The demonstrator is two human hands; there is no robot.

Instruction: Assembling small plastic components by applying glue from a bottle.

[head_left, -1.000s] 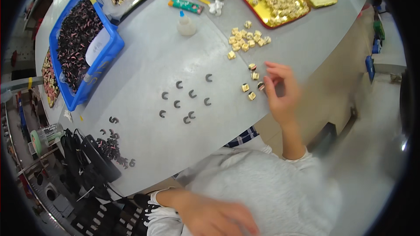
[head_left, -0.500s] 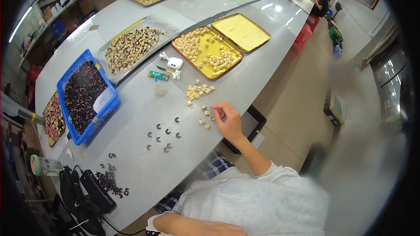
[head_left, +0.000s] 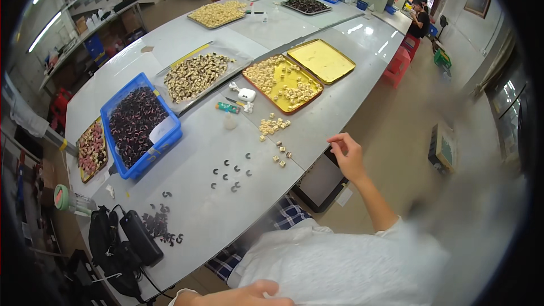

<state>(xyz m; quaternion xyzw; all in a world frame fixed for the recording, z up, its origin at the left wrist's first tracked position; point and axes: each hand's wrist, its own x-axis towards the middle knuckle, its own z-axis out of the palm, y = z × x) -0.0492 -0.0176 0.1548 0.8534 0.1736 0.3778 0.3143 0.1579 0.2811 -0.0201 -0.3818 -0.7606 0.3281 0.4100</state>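
Observation:
Just beyond the table's near right edge is my right hand (head_left: 348, 156), its fingers loosely bent and a small gap between thumb and forefinger. I see nothing in it. On the table to its left lie a few small cream-coloured cube pieces (head_left: 282, 149), one with a brown side, and a cluster of similar cubes (head_left: 274, 125) farther off. Several dark C-shaped pieces (head_left: 236, 173) are spread left of these. At the lower edge my left hand (head_left: 252, 293) lies low against my white top, holding nothing visible; its fingertips are partly cut off.
A blue basket (head_left: 177, 135) of dark curved pieces stands left. Trays include a yellow tray (head_left: 323, 59) and one partly filled with cubes (head_left: 276, 107). A white case (head_left: 247, 94) and green lighter-like item (head_left: 226, 107) lie mid-table. Black adapters (head_left: 141, 238) sit near left.
My right hand has drawn away to the right from the small cubes, which stay on the table. My view has shifted, bringing a person in red into sight at the far end.

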